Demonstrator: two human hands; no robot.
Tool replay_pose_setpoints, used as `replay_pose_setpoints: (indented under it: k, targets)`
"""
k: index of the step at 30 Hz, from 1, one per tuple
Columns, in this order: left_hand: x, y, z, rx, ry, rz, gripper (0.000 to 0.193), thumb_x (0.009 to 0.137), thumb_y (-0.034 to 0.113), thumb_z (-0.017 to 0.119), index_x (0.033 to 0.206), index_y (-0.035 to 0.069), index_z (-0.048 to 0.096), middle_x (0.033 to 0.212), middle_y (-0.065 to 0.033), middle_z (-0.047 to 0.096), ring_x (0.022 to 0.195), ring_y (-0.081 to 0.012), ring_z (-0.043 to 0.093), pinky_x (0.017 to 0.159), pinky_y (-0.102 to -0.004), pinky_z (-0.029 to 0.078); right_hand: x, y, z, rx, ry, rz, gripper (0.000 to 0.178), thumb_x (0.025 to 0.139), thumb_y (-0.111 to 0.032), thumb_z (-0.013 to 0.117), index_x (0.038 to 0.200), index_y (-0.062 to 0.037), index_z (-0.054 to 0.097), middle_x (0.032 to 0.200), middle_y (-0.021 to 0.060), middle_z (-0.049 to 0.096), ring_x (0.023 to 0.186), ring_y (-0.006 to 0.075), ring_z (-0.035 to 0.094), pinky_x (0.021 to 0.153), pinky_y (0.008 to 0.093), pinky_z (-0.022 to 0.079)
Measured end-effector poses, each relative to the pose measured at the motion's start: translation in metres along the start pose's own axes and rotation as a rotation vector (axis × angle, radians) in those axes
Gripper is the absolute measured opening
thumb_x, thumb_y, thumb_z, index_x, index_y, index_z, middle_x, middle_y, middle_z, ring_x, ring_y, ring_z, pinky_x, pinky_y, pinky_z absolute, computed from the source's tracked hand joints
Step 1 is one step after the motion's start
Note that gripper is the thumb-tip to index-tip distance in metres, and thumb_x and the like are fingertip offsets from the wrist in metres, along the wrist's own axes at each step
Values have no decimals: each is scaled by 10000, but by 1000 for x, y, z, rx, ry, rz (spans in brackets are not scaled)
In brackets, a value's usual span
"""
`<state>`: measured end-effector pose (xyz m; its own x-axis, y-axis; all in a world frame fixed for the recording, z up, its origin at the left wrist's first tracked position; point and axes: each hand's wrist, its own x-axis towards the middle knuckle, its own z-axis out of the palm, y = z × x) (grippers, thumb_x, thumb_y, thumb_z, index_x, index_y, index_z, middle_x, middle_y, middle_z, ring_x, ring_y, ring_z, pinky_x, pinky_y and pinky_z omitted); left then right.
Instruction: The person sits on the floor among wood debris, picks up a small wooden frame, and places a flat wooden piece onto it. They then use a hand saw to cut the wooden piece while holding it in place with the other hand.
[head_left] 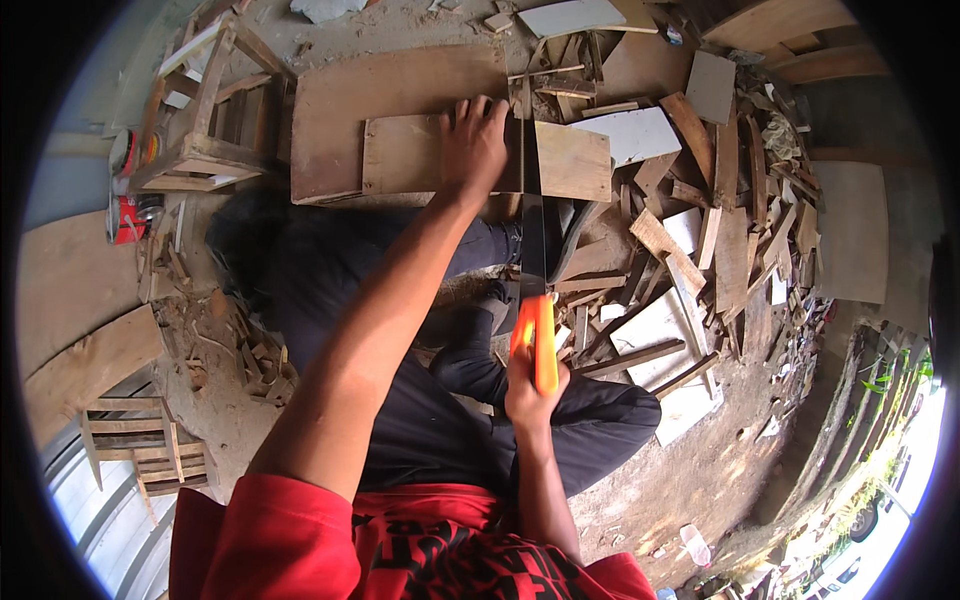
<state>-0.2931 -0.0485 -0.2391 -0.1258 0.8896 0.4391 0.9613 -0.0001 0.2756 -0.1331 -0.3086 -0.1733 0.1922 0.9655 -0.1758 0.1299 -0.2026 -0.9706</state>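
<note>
Our right hand [533,393] held the saw [533,240], blade toward 12; small board [403,155] lay crosswise, 9-to-3. Left hand [474,145] was nearer, on it; we couldn't tell its grip.

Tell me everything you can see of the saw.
The handsaw has a bright orange, plastic-looking handle and a long, metallic-looking blade. The right hand grips the handle; the blade points forward, crossing the narrow wooden board to the right of the left hand. Individual teeth cannot be made out.
</note>
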Motion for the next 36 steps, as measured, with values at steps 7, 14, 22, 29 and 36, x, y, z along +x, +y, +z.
replay_pose_setpoints:
  k: [7,14,22,29,36]
  targets:
    - [-1,-1,-10,-13,-69,-3,209,908,152,545,1108,138,605,1107,-70,608,1107,-286,555,939,-489,409,-16,5,-12,17,-20,32,175,907,-26,601,739,20,598,546,-7,494,499,57,454,448,275,344]
    - [12,16,-15,-35,-213,-77,310,867,115,551,1172,98,603,1188,-113,576,1194,-291,504,1041,-503,363,171,-47,69,-35,-7,-141,262,933,-120,625,721,18,554,553,-19,469,548,50,414,471,283,340]
    - [5,4,-11,-51,-79,-22,291,878,64,530,1162,108,576,1147,-91,587,1143,-299,533,975,-509,392,15,-4,6,11,-32,-38,233,937,-56,604,723,8,538,576,-32,442,551,44,414,471,258,322]
    - [0,2,-17,-37,-95,-20,234,888,133,558,1119,119,591,1102,-82,606,1078,-291,560,936,-481,403,-35,3,-18,-63,-5,40,133,872,-27,597,770,59,589,523,9,457,487,77,447,453,278,355]
    - [5,9,-12,-34,-73,-26,270,849,127,573,1116,88,578,1125,-107,567,1158,-289,503,1009,-482,371,156,-49,61,-90,-37,-10,258,933,-113,611,718,24,570,562,-21,480,573,48,423,480,279,347]
